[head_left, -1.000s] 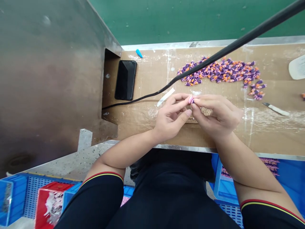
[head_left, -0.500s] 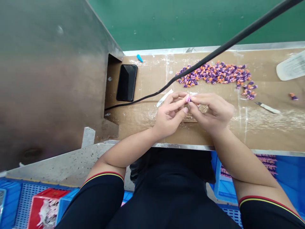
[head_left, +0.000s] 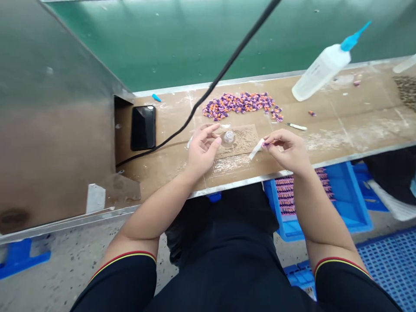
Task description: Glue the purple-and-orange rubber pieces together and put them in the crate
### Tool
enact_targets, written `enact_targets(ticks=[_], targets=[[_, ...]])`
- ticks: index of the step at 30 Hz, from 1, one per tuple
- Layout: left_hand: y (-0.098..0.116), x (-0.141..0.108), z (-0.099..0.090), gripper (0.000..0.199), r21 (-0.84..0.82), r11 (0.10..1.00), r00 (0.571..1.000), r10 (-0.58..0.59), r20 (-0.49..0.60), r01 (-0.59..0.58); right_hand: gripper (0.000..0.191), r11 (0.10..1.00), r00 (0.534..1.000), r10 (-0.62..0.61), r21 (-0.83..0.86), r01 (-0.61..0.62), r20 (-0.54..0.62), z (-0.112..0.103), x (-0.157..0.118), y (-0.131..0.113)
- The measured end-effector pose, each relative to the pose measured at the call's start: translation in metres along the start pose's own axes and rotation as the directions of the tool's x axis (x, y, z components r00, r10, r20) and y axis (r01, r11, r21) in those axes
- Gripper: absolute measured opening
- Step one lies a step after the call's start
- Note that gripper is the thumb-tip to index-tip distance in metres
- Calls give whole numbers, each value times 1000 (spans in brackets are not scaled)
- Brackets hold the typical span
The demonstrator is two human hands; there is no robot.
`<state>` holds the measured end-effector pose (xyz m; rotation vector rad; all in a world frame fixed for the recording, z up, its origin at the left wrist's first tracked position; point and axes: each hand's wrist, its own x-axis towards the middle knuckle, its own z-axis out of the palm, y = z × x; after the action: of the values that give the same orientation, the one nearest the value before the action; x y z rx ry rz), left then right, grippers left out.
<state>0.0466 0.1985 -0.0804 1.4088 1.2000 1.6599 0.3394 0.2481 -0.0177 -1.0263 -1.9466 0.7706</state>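
My left hand point(head_left: 203, 147) rests over the cardboard-covered bench point(head_left: 162, 173) with its fingers apart, holding nothing. Its fingertips are close to a small transparent cup point(head_left: 229, 137) that stands on a brown mat point(head_left: 243, 141). My right hand point(head_left: 286, 149) pinches a white strip point(head_left: 256, 148) between finger and thumb. A small purple piece point(head_left: 267, 143) shows at the same fingertips, partly hidden. Farther back lies a pile of small purple, orange and pink pieces point(head_left: 240, 105), apart from both hands.
A white glue bottle with a blue nozzle point(head_left: 321, 69) lies at the back right, near a small craft knife point(head_left: 296, 126). A black phone point(head_left: 143, 129) lies at the left beside a metal panel point(head_left: 55, 108). A black cable point(head_left: 208, 95) crosses above the bench.
My hands have moved apart and no longer meet over the pink and purple piece. The white strip has left the bench and is in my right hand. The view has swung, showing the bottle.
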Motion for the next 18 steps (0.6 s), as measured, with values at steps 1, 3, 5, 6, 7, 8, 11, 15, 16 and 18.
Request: enact_targets(ticks=[1, 3, 5, 6, 7, 8, 11, 15, 16, 18], targets=[[-1, 1, 0, 47, 17, 1000, 1000, -1, 12, 0, 8, 995, 999, 8, -101, -3, 46, -14, -4, 6], [-2, 2, 0, 46, 58, 998, 1000, 5, 25, -7, 13, 955, 988, 14, -296, 33, 155, -32, -8, 16], [-4, 4, 0, 45, 91, 996, 1000, 19, 20, -21, 14, 900, 960, 23, -425, 102, 279, -37, -8, 23], [-5, 5, -1, 44, 103, 994, 1000, 22, 16, -24, 15, 879, 942, 29, -457, 136, 335, -36, -9, 25], [-5, 6, -1, 43, 110, 994, 1000, 22, 11, -23, 16, 868, 927, 34, -470, 159, 375, -35, -9, 27], [-6, 7, -2, 43, 114, 993, 1000, 17, 5, -18, 18, 866, 919, 38, -472, 166, 393, -34, -10, 28], [-7, 10, -4, 40, 129, 992, 1000, -3, -12, 4, 39, 888, 943, 59, -448, 100, 328, -36, -17, 31], [-6, 14, -9, 38, 154, 988, 999, -15, -50, 22, 50, 918, 970, 62, -394, 38, 237, -36, -27, 33], [-6, 14, -9, 39, 160, 987, 998, -22, -60, 31, 40, 925, 969, 64, -378, 33, 240, -33, -29, 33], [-5, 16, -11, 41, 172, 984, 996, -44, -75, 57, 19, 942, 969, 77, -334, 7, 236, -27, -32, 32]])
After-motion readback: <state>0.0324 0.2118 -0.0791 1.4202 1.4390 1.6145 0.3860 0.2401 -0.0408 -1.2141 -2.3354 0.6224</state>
